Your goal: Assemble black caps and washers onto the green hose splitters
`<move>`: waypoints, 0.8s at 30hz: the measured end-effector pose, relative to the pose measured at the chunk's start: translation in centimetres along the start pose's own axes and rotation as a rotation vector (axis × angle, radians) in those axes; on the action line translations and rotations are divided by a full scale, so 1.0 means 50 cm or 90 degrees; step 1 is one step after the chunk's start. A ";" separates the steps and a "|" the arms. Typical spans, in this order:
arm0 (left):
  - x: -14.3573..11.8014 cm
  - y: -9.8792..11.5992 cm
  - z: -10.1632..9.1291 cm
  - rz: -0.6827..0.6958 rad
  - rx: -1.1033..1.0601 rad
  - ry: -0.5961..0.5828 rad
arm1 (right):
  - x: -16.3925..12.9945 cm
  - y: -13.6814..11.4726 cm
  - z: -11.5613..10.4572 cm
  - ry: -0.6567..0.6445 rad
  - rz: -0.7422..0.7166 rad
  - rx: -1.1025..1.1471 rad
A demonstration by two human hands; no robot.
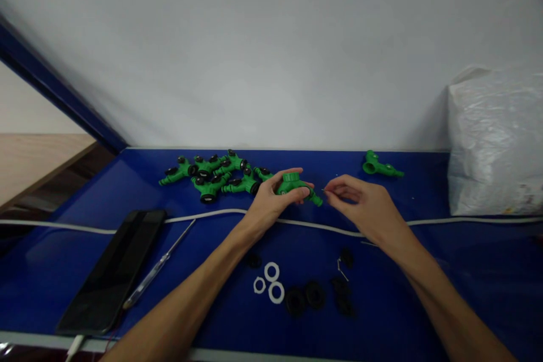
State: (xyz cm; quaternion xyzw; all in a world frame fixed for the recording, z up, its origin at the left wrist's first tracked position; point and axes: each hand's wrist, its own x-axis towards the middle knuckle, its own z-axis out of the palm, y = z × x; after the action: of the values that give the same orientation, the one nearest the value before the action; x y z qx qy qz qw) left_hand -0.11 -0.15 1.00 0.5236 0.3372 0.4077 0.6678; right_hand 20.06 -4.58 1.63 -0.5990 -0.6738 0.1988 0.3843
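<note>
My left hand (268,201) grips a green plastic Y-shaped hose splitter (291,182), its wide collar facing up and one narrow outlet pointing right. Just to the right of that outlet, my right hand (365,203) pinches a tiny thin pin (324,190) between thumb and fingertips, apart from the splitter. Below the hands lie several white rings (276,292), black rings (314,294), small dark parts (343,304) and a few thin pale pins (339,264). Several green splitters with black knobs (208,188) are grouped behind my left hand.
Another green splitter body (384,169) lies at the back right, near a white plastic bag (494,147). A white cable (220,212) crosses the blue table (212,317). On the left are a black phone (114,271) and a screwdriver (155,271). A pale wall (271,68) rises behind.
</note>
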 end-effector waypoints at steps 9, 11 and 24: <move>0.005 -0.012 0.005 -0.056 -0.085 -0.011 | -0.011 -0.064 -0.010 0.031 0.089 0.272; 0.005 -0.014 0.006 -0.059 -0.088 -0.006 | -0.011 -0.068 -0.010 0.031 0.091 0.266; -0.002 -0.005 0.012 -0.035 0.018 0.004 | -0.015 -0.055 0.010 0.019 0.013 0.205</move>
State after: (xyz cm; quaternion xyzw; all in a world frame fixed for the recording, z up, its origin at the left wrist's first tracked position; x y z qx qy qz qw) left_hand 0.41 -0.52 0.86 0.5220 0.3594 0.3862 0.6703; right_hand 17.87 -5.75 3.08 -0.5395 -0.6215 0.2991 0.4829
